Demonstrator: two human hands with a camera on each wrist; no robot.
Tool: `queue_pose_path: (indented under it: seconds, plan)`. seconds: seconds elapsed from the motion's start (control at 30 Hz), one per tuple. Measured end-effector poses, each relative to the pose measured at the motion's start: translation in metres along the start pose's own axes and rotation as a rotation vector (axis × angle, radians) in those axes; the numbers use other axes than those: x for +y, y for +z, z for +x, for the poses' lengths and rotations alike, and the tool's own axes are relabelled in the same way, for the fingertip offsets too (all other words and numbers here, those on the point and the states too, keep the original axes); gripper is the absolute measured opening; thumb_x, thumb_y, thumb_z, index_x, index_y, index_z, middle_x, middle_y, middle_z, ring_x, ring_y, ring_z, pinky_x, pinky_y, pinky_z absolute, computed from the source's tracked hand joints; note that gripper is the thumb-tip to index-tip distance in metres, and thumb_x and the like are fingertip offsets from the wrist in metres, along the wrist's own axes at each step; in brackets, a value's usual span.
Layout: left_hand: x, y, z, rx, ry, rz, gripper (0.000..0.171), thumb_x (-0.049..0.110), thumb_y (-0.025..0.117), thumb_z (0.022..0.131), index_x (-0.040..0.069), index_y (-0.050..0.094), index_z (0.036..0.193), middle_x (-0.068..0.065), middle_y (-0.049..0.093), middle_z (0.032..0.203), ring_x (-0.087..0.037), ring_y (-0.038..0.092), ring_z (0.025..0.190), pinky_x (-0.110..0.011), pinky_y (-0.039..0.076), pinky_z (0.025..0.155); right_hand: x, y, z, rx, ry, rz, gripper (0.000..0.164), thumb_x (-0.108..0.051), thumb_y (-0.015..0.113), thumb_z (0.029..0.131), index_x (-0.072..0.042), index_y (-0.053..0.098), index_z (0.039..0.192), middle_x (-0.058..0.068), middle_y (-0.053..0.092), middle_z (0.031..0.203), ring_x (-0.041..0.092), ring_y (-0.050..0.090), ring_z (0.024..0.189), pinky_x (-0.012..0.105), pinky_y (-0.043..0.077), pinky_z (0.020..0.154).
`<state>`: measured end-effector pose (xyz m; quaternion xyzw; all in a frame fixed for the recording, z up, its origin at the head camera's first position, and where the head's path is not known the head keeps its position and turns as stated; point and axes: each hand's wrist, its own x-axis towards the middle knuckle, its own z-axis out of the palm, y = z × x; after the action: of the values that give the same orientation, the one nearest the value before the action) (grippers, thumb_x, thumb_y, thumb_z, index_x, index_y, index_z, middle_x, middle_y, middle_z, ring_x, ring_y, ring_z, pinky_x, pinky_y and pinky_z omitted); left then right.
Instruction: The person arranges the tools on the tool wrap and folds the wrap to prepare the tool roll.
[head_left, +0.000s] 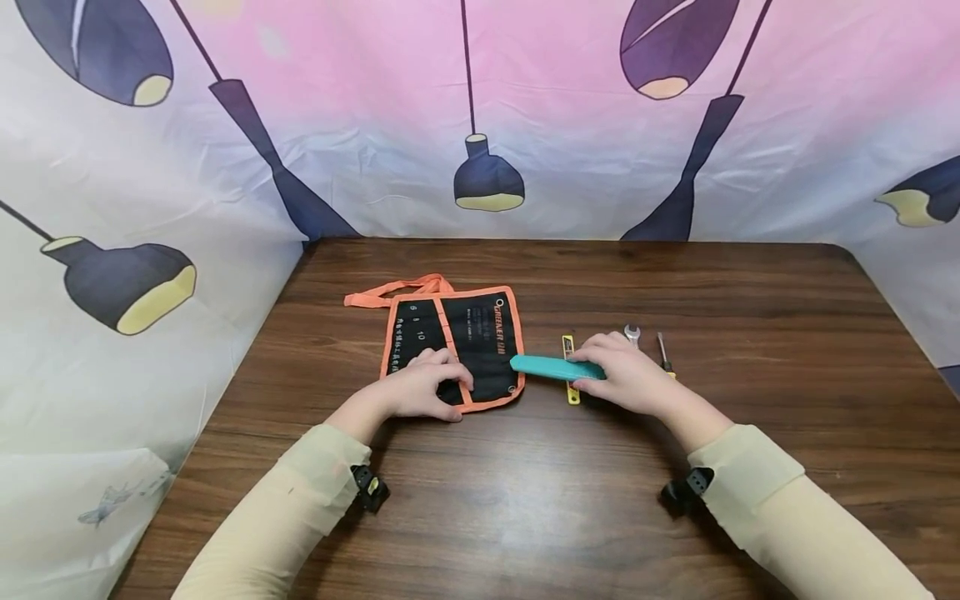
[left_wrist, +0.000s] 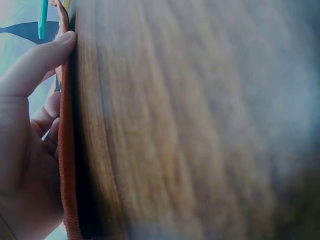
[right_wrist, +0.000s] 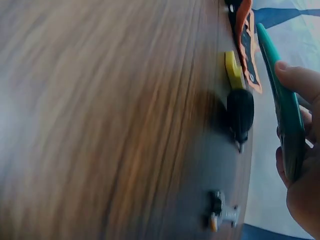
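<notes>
My left hand (head_left: 423,387) rests on a black tool pouch (head_left: 487,333) with orange trim and printed lettering. Its fingers bend lightly over the cloth, and in the left wrist view the thumb lies at the orange edge (left_wrist: 66,150). My right hand (head_left: 626,375) grips a long, flat teal tool (head_left: 551,367) by its right end, fingers along one side and thumb along the other. The teal tool is held above the table, its free end pointing left at the pouch's right edge. The kind of this tool cannot be told.
Under the teal tool lies a narrow yellow tool (head_left: 573,395) with a hole at one end. A wrench (head_left: 632,333) and a small screwdriver (head_left: 664,352) lie beyond my right hand. The right wrist view shows a black-handled tool (right_wrist: 240,112) with a metal tip. A printed cloth hangs behind the table.
</notes>
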<state>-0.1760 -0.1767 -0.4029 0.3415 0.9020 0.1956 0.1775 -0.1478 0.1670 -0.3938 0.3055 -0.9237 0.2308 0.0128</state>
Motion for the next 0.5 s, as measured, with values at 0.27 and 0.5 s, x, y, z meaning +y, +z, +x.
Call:
queue_pose_path:
  seconds: [0.27, 0.5]
  plan:
    - [-0.003, 0.001, -0.002, 0.0, 0.0, -0.02, 0.031, 0.038, 0.075, 0.076, 0.038, 0.058, 0.101, 0.012, 0.044, 0.104, -0.016, 0.036, 0.097, -0.039, 0.031, 0.086, -0.019, 0.011, 0.013, -0.045, -0.047, -0.013, 0.034, -0.026, 0.071, 0.083, -0.01, 0.067, 0.113, 0.002, 0.06, 0.107, 0.021, 0.048, 0.098, 0.036, 0.04, 0.081]
    - [-0.001, 0.001, -0.001, 0.012, 0.013, -0.022, 0.031, 0.038, 0.075, 0.075, 0.036, 0.058, 0.1, 0.011, 0.045, 0.103, -0.017, 0.036, 0.095, -0.039, 0.031, 0.084, -0.027, 0.017, 0.022, -0.074, -0.109, -0.031, 0.033, -0.024, 0.074, 0.081, -0.009, 0.069, 0.109, 0.001, 0.06, 0.102, 0.019, 0.05, 0.092, 0.037, 0.039, 0.08]
